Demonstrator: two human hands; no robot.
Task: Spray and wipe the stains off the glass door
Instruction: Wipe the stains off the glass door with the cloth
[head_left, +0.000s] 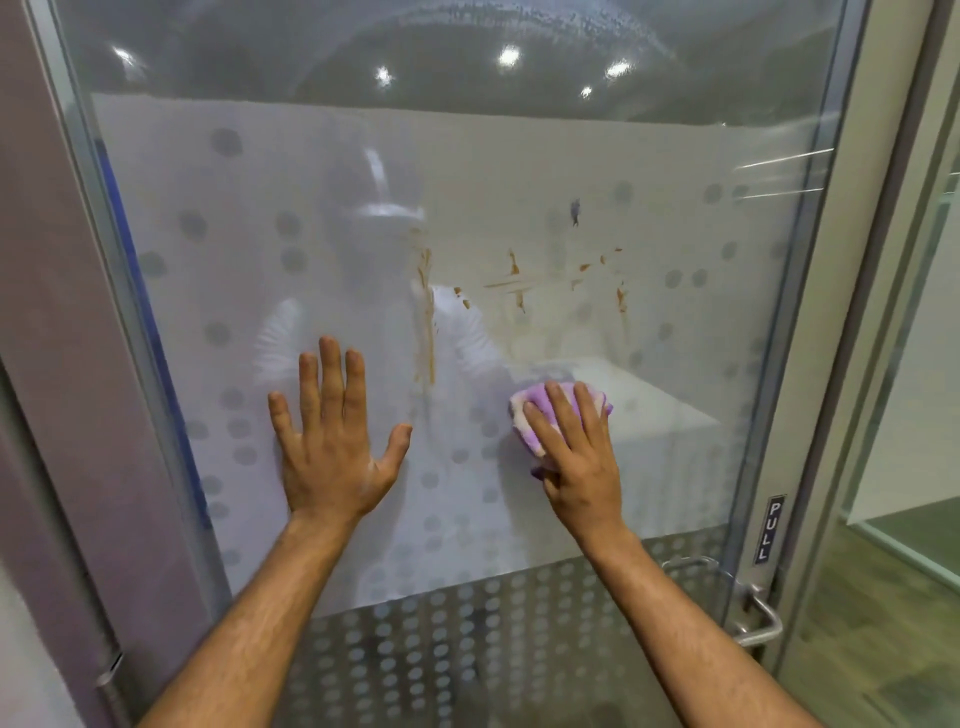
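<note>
The glass door (519, 171) fills the view, frosted across its middle with grey dots. Brown stains (514, 283) streak the frosted glass at centre, with one long vertical run (428, 322) on their left and a small dark mark (575, 210) above. My left hand (332, 441) lies flat on the glass with its fingers spread, below and left of the stains. My right hand (576, 457) presses a purple and white cloth (532, 418) against the glass, below the stains. No spray bottle is in view.
A metal lever handle (756, 618) sits at the door's lower right, under a small PULL label (769, 530). The metal door frame (852, 312) runs down the right side, and a purple-grey wall (57, 312) stands at the left.
</note>
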